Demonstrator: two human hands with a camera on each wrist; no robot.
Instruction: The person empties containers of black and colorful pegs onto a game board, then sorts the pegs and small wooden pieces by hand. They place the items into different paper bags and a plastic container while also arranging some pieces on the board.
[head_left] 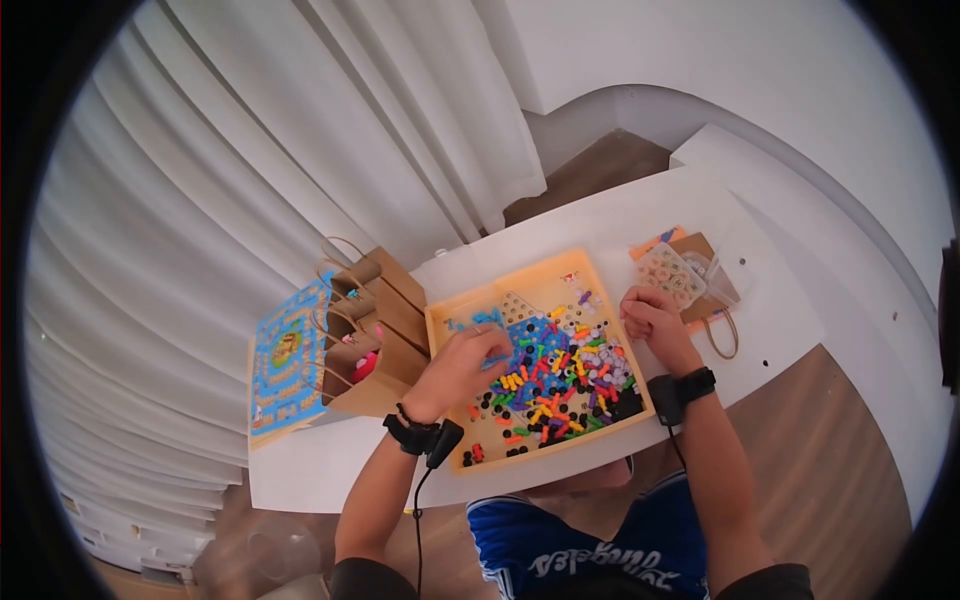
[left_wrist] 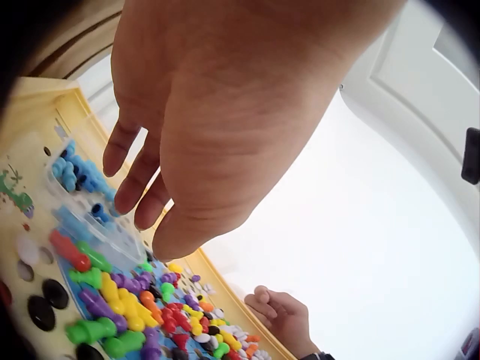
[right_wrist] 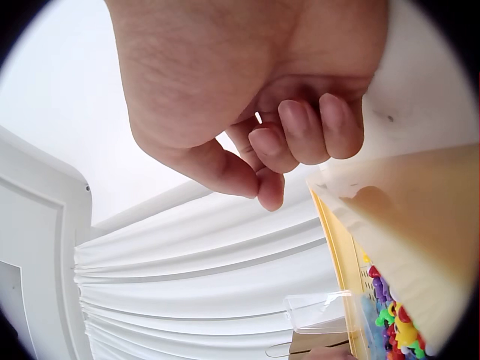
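Note:
My left hand [head_left: 462,368] is over the left part of a yellow tray [head_left: 437,328], its fingers reaching down. In the left wrist view those fingers are slightly spread, with the tips close to a clear plastic container [left_wrist: 120,246] that has blue pegs [left_wrist: 88,178] in it. Nothing shows between them. At the tray's right rim, my right hand [head_left: 655,322] is raised with loosely curled fingers. The right wrist view shows its thumb meeting the index fingertip, with no object visible there. Many coloured pegs [head_left: 555,372] are scattered across the tray.
Brown paper bags [head_left: 392,318] stand left of the tray beside a blue printed board [head_left: 290,345]. To the right lie a clear box of round pieces [head_left: 668,277] and a flat paper bag [head_left: 694,248] on the white table [head_left: 790,325]. A white curtain [head_left: 330,130] hangs behind.

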